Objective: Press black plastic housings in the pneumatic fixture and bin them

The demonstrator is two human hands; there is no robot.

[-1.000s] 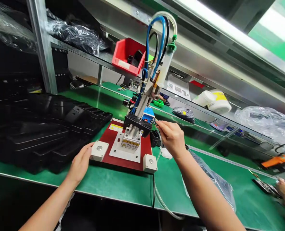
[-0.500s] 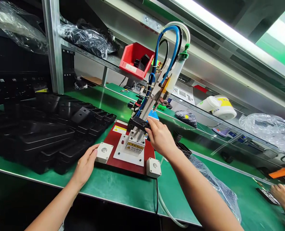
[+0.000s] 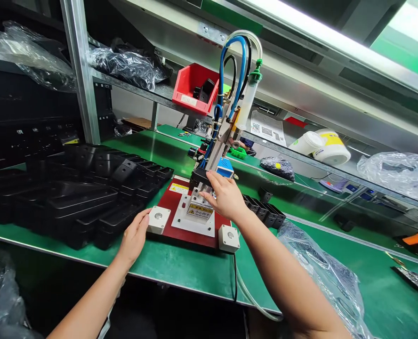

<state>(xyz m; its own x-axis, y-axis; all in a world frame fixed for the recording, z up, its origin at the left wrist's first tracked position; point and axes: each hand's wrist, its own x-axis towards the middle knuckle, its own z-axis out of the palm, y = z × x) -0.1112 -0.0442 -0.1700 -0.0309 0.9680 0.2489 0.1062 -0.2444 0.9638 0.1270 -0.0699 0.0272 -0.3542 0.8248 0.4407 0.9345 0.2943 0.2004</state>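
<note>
A small bench press, with blue hoses and a clear syringe, stands on a dark red base. A black plastic part sits in its fixture, above the yellow warning label. My right hand lies over it, fingers stretched on the part, thumb spread toward the metal block; the hand hides part of it. My left hand rests open, its fingers against the left side of a white button box. Another white button box stands at the base's right corner.
Many black plastic housings are piled on the left of the green bench. Black blocks and clear plastic wrap lie to the right. A red bin and white tubs are on the shelf above.
My right thumb has left the black part's edge and spread out; the fingers now lie flat on the part, which sits in the fixture. My left hand stays beside the box. A co-worker's hand has left view.
</note>
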